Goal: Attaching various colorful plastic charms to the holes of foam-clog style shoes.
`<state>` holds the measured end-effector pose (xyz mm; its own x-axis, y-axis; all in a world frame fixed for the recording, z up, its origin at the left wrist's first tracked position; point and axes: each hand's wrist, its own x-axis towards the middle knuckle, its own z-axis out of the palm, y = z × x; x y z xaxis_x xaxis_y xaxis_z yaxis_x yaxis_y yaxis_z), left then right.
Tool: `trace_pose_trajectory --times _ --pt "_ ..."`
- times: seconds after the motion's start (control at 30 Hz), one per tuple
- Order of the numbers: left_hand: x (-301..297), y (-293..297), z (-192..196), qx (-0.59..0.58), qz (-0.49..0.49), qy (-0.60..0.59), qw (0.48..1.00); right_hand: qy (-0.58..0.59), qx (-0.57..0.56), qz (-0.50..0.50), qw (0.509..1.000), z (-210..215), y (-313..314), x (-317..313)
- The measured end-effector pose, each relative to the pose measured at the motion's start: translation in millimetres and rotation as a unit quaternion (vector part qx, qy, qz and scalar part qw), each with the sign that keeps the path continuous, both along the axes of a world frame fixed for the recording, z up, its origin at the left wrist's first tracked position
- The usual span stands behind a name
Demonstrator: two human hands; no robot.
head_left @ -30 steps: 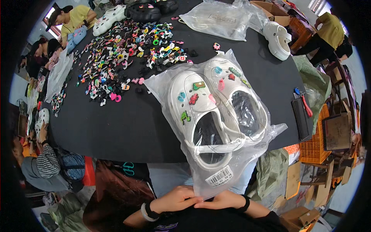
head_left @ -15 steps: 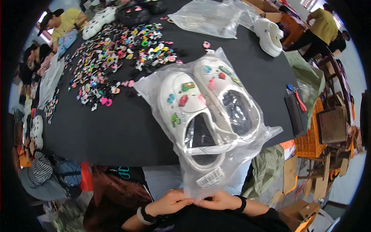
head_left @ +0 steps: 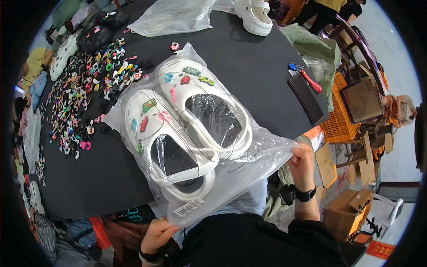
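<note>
A clear plastic bag point(head_left: 262, 153) lies over the near edge of the black table, its open end spread wide toward me. Inside rests a pair of white clogs point(head_left: 147, 95), side by side, with colourful charms on their toes. My left hand point(head_left: 157, 235) pinches the bag's near left corner, close to a barcode label point(head_left: 189, 207). At the other corner, my right hand point(head_left: 303, 162) is closed on the plastic, a dark watch on its wrist. The film between both hands is pulled taut.
Loose shoe charms point(head_left: 84, 98) are heaped across the left of the black table point(head_left: 102, 182). Another clear bag point(head_left: 173, 18) and a white clog point(head_left: 253, 17) are at the back. A dark case point(head_left: 306, 98) lies near the right edge, beside an orange basket point(head_left: 340, 113).
My hands were together at the bag's near end; now they are far apart, with its mouth stretched between them. The view has turned, and the bagged clogs appear further left.
</note>
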<state>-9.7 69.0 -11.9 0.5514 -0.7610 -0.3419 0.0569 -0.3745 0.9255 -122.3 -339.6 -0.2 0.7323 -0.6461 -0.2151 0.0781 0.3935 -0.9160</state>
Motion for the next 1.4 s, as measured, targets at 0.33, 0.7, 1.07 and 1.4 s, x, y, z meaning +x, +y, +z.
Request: trace_pose_trajectory --times 0.33,0.7,1.07,1.4 --pt "-2 -19 14 0.072 0.042 -0.182 0.980 -0.080 -0.027 0.114 0.990 -23 6 -15" --pt "-3 -68 56 -0.034 0.006 -0.558 0.829 0.132 -0.170 0.294 0.931 20 64 10" --pt "7 -92 49 -0.092 -0.006 -0.474 0.876 0.077 -0.358 0.256 0.895 25 75 -1" --pt "12 -90 78 -0.235 0.162 -0.494 0.821 -0.141 -0.640 0.317 0.685 57 92 35"
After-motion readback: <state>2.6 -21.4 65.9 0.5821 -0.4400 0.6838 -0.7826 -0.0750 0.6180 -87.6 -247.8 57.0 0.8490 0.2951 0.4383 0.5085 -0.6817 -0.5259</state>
